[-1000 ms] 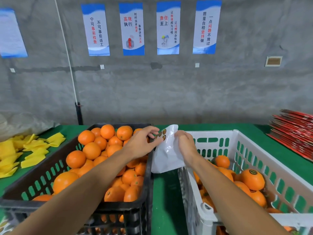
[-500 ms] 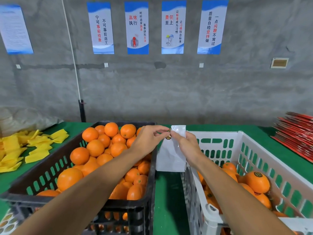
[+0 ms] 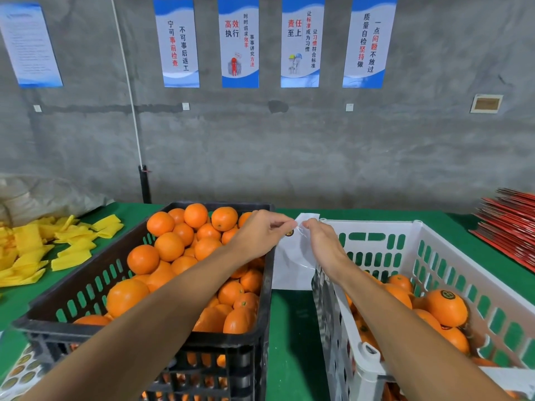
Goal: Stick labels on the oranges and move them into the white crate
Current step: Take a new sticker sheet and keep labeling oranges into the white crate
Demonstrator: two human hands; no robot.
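our left hand (image 3: pixel 260 235) pinching a round label (image 3: pixel 289 233) off the white sticker sheet (image 3: pixel 292 264), our right hand (image 3: pixel 321 244) gripping that sheet, between black crate of oranges (image 3: pixel 173 247) and white crate (image 3: pixel 419 235)

Both hands (image 3: pixel 289 241) on a label sheet (image 3: pixel 292 264) between crates

1. The scene is lit evenly and fairly brightly by soft, diffuse light; no source is seen.
2. Only faint shadows are cast between the crates.
3. Mild glare is noticed on the wall posters (image 3: pixel 300 41).
4. Straight lines are bowed toward the edges by the wide lens.
5. The near corners are rendered slightly soft.
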